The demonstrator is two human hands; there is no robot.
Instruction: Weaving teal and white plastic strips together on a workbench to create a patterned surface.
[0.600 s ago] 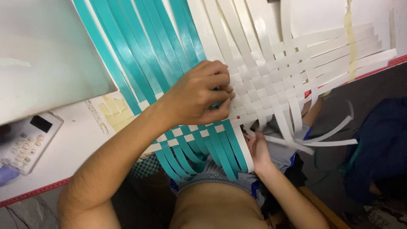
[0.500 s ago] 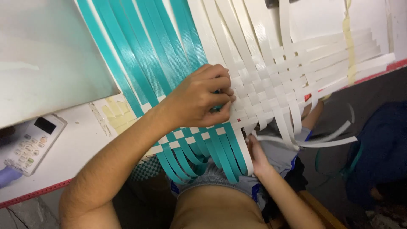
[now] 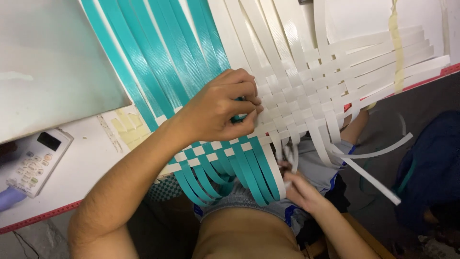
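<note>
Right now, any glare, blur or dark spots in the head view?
Head view: glare on the white strips near the top; left hand sharp and evenly lit; right hand dimmer under the table edge, its fingertips slightly blurred; lower right corner dark, the blue bag barely readable.

A white remote control (image 3: 34, 162) with a dark screen lay on the white tabletop (image 3: 91, 163), near strips of yellowish tape (image 3: 125, 128). A grey board (image 3: 48, 62) rested above it. A dark blue bag (image 3: 431, 168) sat on the floor.
</note>
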